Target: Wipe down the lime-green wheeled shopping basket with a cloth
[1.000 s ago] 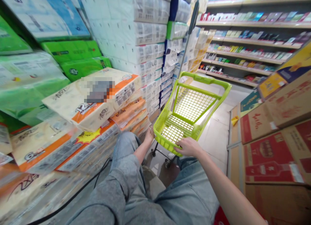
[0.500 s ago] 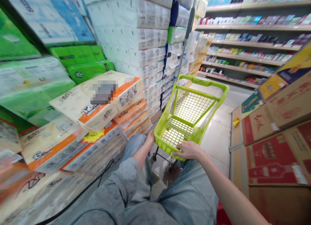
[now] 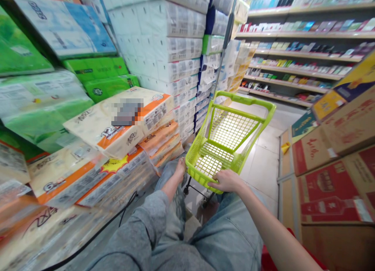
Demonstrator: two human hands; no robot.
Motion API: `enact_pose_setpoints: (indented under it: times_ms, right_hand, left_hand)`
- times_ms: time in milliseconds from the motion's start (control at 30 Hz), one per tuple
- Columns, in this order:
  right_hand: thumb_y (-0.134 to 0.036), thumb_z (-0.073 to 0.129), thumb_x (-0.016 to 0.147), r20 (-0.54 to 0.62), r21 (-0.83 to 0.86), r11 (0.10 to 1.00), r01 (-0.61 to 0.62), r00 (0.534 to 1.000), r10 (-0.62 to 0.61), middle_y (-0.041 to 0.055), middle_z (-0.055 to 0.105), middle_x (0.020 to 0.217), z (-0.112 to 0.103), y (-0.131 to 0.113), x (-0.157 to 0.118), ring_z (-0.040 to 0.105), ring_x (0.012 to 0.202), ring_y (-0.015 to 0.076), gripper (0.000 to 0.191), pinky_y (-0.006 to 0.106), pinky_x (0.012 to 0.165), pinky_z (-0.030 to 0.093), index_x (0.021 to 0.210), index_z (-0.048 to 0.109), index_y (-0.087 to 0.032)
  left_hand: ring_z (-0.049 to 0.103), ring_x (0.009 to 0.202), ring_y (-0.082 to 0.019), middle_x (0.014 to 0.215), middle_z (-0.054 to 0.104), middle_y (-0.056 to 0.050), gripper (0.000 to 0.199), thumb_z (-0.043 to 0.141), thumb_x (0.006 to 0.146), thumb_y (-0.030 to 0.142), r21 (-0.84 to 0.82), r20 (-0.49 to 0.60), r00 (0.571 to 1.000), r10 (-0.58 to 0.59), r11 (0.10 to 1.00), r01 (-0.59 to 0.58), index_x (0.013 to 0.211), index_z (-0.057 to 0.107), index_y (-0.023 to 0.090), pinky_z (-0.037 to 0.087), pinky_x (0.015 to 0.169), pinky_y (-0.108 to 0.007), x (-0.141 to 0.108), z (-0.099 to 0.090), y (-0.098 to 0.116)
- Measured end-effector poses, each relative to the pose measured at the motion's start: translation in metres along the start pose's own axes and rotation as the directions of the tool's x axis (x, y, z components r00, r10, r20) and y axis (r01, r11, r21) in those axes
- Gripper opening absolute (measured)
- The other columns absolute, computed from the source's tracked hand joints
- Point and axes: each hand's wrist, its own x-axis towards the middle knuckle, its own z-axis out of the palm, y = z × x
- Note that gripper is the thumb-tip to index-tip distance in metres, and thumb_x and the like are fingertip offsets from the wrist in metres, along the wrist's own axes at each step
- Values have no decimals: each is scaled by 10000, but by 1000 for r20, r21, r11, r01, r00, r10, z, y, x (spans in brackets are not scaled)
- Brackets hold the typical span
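A lime-green plastic shopping cart (image 3: 221, 122) with a mesh basket stands in front of my knees, and no goods show in it. My right hand (image 3: 225, 181) is closed over the near rim of the basket, fingers curled round the edge. At the basket's near left corner, my left hand (image 3: 181, 168) is closed against the rim beside my knee, its fingers partly hidden. A large cream-and-orange tissue pack (image 3: 123, 138) lies tilted on the stack to my left, with a blurred phone-like item (image 3: 127, 113) on top.
White tissue packs (image 3: 146, 40) rise in a tall stack ahead left, with green packs (image 3: 99, 77) beside them. Cardboard cartons (image 3: 334, 193) line the right. Stocked shelves (image 3: 295, 54) stand at the back. A black cable (image 3: 96, 236) runs low at left; a grey pole (image 3: 224, 48) rises behind the cart.
The view has shifted very slightly. Both hands stay at the cart's rim, and the cart has hardly moved.
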Motion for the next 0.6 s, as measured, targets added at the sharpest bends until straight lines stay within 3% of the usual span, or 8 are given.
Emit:
enact_pose_setpoints:
  times_ms: [267, 433, 600]
  right_hand:
    - [-716, 148, 805, 39, -30, 1000, 4, 999, -3, 116, 689, 753, -1, 1, -1, 638, 722, 207, 776, 265, 602, 400, 793, 711, -182]
    - [-732, 85, 792, 25, -42, 999, 9, 1000, -8, 106, 684, 730, 0, 3, 1, 634, 682, 196, 834, 252, 564, 377, 765, 708, -178]
    - [-725, 74, 797, 9, -48, 999, 15, 1000, -15, 111, 685, 727, 0, 4, 3, 634, 683, 193, 839, 250, 573, 377, 761, 709, -179]
  left_hand:
    - [509, 652, -98, 712, 542, 32, 271, 577, 729, 446, -254, -177, 984, -28, 967, -18, 782, 511, 189, 400, 626, -213, -10, 13, 15]
    - [547, 774, -106, 825, 582, 1, 247, 612, 719, 386, -359, -151, 988, 28, 930, -82, 825, 543, 174, 426, 699, -208, -7, 10, 34]
    - [486, 579, -78, 708, 527, 30, 269, 597, 734, 418, -313, -96, 994, -44, 950, 12, 804, 508, 174, 378, 516, -183, 0, 5, 36]
